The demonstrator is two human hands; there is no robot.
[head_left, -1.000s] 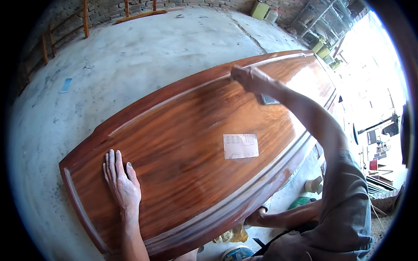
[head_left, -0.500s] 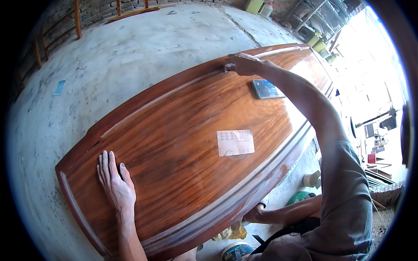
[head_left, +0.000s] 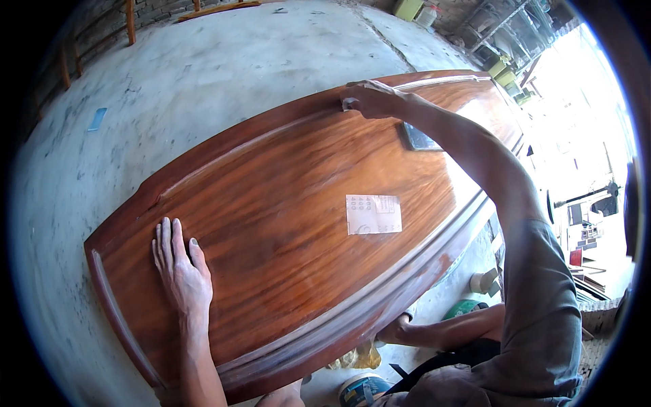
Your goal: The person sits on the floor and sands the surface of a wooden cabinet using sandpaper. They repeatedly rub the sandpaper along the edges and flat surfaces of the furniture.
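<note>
A large polished brown wooden panel point(head_left: 285, 203) with a raised, moulded border lies in front of me. My left hand point(head_left: 188, 278) rests flat on its left part, fingers stretched out and dusted white. At the far border my right hand point(head_left: 376, 100) is closed, pressing a small pale folded piece of sandpaper point(head_left: 348, 104) against the moulding. Most of that piece is hidden under my fingers. A pinkish-white sandpaper sheet point(head_left: 374, 215) lies printed side up on the panel. Partly covered by my right forearm, a phone point(head_left: 422, 138) lies on the wood.
Pale dust coats the near moulding point(head_left: 325, 324). Below the near edge stand a green tub point(head_left: 465, 308) and a white container point(head_left: 483, 281). A blue strip point(head_left: 97, 119) lies on the concrete floor point(head_left: 203, 74). Metal shelving point(head_left: 505, 30) stands at the far right.
My right hand has slid a little left along the far moulding, and its forearm now hides more of the phone. My left hand stays in place. The whole view has shifted slightly.
</note>
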